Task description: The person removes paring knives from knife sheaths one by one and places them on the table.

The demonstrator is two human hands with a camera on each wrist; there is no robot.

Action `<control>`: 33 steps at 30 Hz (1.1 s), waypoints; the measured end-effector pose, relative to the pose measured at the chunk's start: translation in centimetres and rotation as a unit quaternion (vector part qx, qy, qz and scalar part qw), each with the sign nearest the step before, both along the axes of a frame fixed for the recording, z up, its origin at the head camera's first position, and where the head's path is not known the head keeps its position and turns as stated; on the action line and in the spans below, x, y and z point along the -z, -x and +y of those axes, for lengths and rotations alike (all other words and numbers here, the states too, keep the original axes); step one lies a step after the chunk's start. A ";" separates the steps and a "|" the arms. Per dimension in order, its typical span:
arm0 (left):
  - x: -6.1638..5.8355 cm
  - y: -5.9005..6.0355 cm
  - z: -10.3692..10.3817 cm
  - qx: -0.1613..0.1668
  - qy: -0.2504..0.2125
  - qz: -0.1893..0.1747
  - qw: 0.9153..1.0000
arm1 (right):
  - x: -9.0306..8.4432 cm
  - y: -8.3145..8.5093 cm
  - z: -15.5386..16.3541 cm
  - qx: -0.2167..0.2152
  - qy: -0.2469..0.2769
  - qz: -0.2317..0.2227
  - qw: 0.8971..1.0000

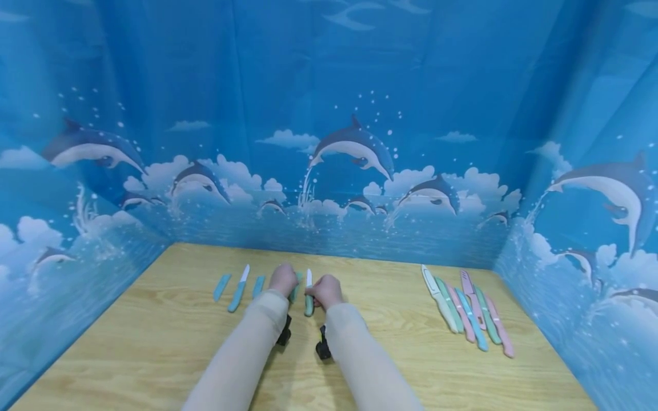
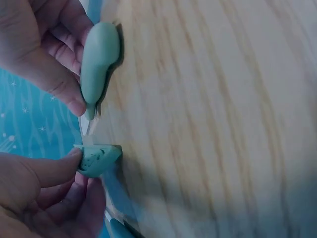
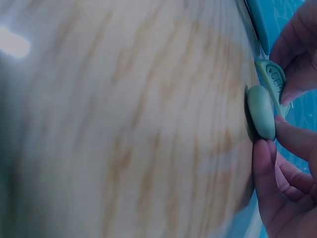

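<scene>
Sleeves nearest, right hand pinches the green knife, left hand pinching a sheath beside it; fingertips should avoid the blade.

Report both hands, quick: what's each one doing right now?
Left hand: closed, holding a green blade cover.
Right hand: closed, pinching a green-handled knife.

I count two bare-bladed knives, one green sheath and two short blue pieces. Over on the bench's right side, I make out seven knife-shaped utensils.
</scene>
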State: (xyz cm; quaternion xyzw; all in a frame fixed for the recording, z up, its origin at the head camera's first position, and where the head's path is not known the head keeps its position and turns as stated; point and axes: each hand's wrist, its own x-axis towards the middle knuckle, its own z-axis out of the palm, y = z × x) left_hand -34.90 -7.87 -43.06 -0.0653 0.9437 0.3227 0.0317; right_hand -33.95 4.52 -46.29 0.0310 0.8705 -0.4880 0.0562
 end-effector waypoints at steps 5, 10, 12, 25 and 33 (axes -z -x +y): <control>1.5 1.5 -0.5 0.008 0.028 0.016 0.999 | -0.2 -0.2 -0.1 0.007 -0.010 0.001 1.000; 1.6 1.3 -0.7 0.006 0.033 0.020 0.999 | -0.3 -0.4 -0.2 0.008 -0.004 0.003 1.000; 1.0 0.7 -0.6 0.004 0.036 0.007 0.999 | -0.3 -0.4 -0.3 0.007 -0.003 0.004 1.000; 1.2 0.7 -0.5 -0.008 0.072 0.008 0.997 | -0.5 -0.4 -0.4 -0.005 -0.032 0.007 0.999; 0.8 0.3 -0.7 0.003 0.070 0.012 0.997 | -0.4 -0.6 -0.7 0.002 -0.036 0.014 0.999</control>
